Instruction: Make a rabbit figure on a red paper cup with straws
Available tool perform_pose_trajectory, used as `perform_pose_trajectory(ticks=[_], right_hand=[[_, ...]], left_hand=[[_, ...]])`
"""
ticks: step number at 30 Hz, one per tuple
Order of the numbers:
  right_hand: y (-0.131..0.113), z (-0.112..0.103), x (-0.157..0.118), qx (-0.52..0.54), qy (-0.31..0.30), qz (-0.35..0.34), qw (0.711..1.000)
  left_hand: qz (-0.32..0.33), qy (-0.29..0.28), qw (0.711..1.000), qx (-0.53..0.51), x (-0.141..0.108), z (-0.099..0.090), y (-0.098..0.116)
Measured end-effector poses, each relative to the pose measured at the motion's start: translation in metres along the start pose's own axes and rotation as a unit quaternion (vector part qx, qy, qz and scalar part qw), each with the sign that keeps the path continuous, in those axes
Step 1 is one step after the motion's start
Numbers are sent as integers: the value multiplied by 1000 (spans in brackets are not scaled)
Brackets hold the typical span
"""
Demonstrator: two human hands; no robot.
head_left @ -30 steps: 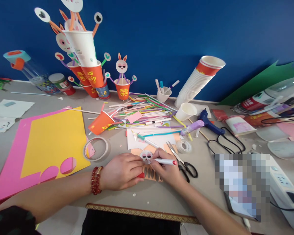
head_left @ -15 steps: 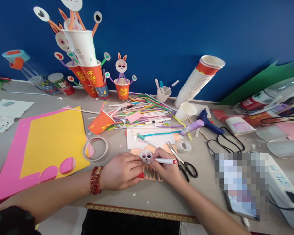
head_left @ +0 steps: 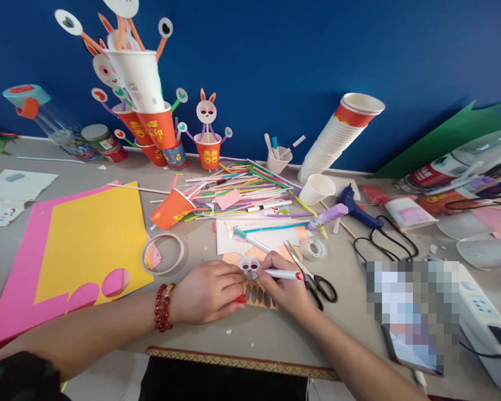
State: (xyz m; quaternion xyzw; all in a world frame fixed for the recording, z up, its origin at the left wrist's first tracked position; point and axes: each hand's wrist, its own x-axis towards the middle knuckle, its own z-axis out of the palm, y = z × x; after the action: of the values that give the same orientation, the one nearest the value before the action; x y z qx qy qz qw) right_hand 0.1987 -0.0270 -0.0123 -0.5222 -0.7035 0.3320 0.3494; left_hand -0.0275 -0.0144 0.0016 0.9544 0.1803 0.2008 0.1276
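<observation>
A small round white paper face (head_left: 249, 267) with pink-and-black eyes lies on the table between my hands. My left hand (head_left: 211, 292) lies palm down, its fingertips pressing the face's left edge. A red marker cap (head_left: 240, 299) sticks out under its curled fingers. In a pinch, my right hand (head_left: 284, 287) holds a white marker with a red end (head_left: 281, 274), its tip at the face's lower right; the tip itself is hidden by fingers. Beneath lies a sheet of orange paper (head_left: 256, 298) with leaf-shaped cutouts. Black-handled scissors (head_left: 311, 273) rest beside my right hand.
Tape rolls (head_left: 162, 254) (head_left: 314, 249) flank my hands. Yellow paper (head_left: 96, 239) lies left. Behind are many coloured sticks (head_left: 242, 189), paper-cup rabbits (head_left: 209, 153) and a cup stack (head_left: 334, 139). A glue gun (head_left: 353, 206), phone (head_left: 413, 345) and power strip (head_left: 480, 306) are right.
</observation>
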Motion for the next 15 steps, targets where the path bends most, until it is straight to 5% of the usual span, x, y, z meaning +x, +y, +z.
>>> perform_pose_trajectory(ticks=[15], right_hand=[[-1, 0, 1, 3, 1, -6, 1000]], left_hand=[[0, -4, 1000, 2, 0, -1, 0]])
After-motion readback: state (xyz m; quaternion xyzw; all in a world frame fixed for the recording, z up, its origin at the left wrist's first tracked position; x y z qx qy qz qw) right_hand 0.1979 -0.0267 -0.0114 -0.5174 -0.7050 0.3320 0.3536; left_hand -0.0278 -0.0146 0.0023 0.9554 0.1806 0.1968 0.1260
